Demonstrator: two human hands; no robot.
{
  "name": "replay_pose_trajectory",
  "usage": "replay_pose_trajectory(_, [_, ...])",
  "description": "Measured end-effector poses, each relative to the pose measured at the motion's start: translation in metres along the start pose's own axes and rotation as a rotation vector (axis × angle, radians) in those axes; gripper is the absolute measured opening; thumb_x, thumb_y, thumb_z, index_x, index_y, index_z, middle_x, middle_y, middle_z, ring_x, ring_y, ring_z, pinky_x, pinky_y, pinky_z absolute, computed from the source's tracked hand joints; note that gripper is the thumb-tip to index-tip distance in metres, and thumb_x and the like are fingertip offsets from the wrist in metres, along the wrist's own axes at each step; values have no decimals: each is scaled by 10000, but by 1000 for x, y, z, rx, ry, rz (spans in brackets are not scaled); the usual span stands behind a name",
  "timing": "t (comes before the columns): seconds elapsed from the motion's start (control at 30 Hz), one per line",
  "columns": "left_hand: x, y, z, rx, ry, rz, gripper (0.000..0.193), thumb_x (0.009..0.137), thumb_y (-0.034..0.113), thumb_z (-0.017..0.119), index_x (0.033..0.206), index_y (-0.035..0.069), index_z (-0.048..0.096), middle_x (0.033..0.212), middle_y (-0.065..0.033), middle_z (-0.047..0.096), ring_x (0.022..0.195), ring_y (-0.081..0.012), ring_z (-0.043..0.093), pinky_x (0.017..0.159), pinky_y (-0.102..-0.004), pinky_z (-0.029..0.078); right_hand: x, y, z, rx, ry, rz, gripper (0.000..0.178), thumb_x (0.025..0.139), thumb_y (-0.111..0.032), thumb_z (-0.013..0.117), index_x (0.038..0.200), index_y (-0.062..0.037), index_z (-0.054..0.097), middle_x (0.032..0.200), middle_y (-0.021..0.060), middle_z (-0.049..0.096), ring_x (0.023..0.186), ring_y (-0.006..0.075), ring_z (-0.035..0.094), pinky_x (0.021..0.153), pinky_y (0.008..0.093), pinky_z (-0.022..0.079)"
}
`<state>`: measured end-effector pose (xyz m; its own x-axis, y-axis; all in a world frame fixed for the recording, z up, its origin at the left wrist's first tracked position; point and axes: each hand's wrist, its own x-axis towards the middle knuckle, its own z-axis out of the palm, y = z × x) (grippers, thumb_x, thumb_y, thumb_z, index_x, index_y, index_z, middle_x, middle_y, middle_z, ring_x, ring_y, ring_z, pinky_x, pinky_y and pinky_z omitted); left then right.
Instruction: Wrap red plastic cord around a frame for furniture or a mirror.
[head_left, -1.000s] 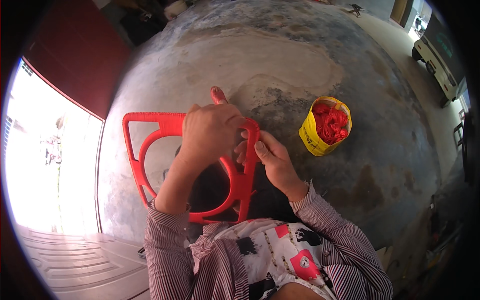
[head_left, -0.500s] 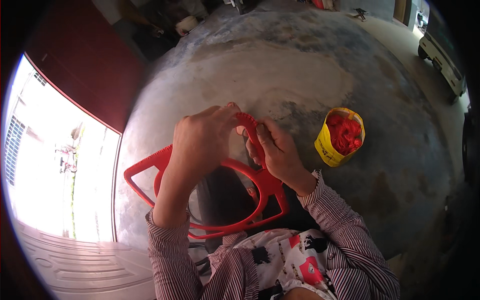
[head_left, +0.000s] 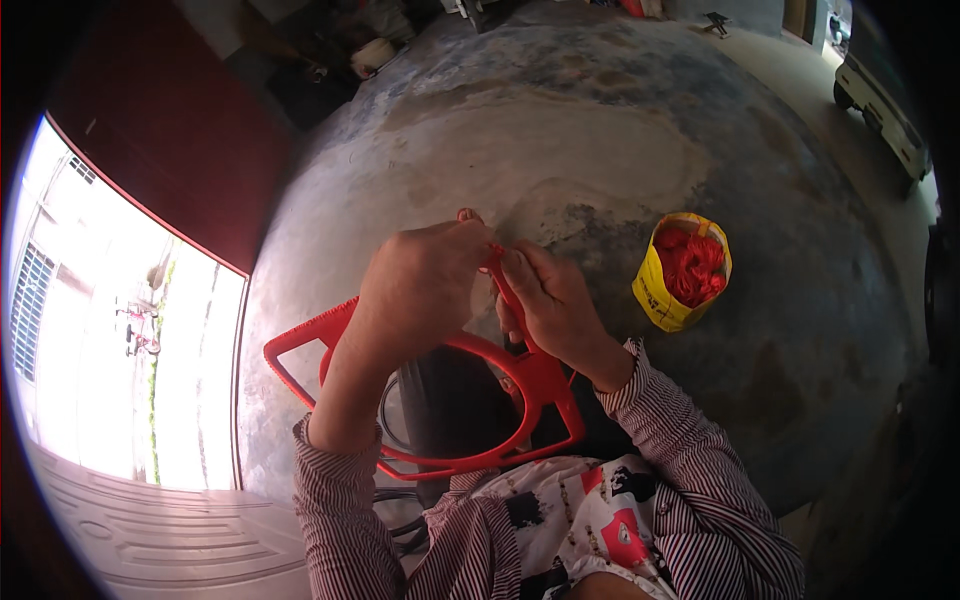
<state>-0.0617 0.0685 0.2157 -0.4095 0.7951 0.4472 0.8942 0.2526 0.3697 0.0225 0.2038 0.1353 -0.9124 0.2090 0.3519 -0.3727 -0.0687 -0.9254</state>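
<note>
Main light: daylight from the doorway (head_left: 195, 360), left, glaring, nearly white to the eye. Floor (head_left: 560, 140): pale in the middle, dimming toward the right. Dark red panel (head_left: 165, 130), far left: heavy shadow. Left hand (head_left: 420, 285) and right hand (head_left: 562, 310): moderately lit, outlines readable. Pale paneled door (head_left: 170, 530), near left: lines bowed. Right edge: murky, detail lost. Outer rim: black, curved.

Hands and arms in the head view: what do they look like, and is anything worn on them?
The left hand and right hand are a person's, ungloved, with no watch showing. The left sleeve and right sleeve have narrow dark-reddish and pale stripes, with gathered cuffs. No cables show on them.
</note>
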Motion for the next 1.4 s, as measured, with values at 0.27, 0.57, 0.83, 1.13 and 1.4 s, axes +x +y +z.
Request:
replay_pose_trajectory(0.27, [1,-19,-2,-191,-148,-117,167,936,-1,525,993,-10,682,749,-94,679,660,-162,637,654,-300,528,-8,8,0,290,-49,126,355,1076,-251,374,907,-5,567,635,40,578,506,70,536,511,227,457])
replay_pose_trajectory(0.57, [10,-17,2,-200,-190,-257,164,932,79,541,904,-3,681,646,-57,632,604,-123,597,595,-299,482,-11,15,0,128,-29,74,300,1070,-186,376,923,-3,563,672,37,565,505,67,513,500,232,441])
replay_pose_trajectory(0.83, [9,-13,26,120,-98,-232,139,918,92,562,848,30,665,623,-59,624,570,-120,596,578,-290,473,-11,23,6,190,63,90,367,1081,-270,373,891,-15,556,614,11,533,482,64,500,461,225,409])
replay_pose_trajectory(1.13, [7,-23,20,-360,-27,-381,232,979,158,520,1084,12,666,744,-80,681,702,-146,655,657,-337,523,-13,32,-17,393,97,242,389,1055,-381,423,962,-40,587,644,14,549,507,82,489,473,233,412])
replay_pose_trajectory(1.4, [-42,-46,-4,-34,117,-491,158,879,101,629,966,-19,684,871,-177,704,780,-271,699,720,-351,525,-10,43,-36,369,164,259,423,1055,-391,412,953,-21,589,657,26,558,532,98,507,475,245,417])
